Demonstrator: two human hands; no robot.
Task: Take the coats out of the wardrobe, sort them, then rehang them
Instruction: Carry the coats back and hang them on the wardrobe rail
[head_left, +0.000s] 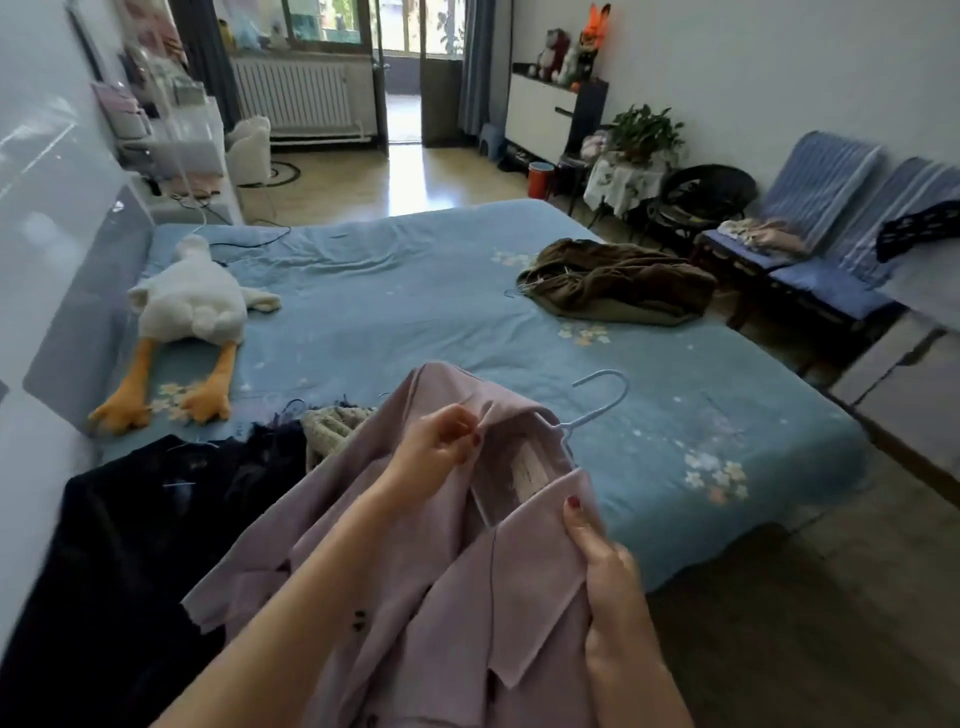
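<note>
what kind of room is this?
Most likely a home bedroom: a wide bed with a blue floral sheet, a plush goose lying on it, and a radiator under the window.

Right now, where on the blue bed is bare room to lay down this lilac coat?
Free: the sheet between the white plush goose and the brown coat heap, and the near right corner by the pale blue hanger hook. Crowded: the near left, under dark coats.
</note>
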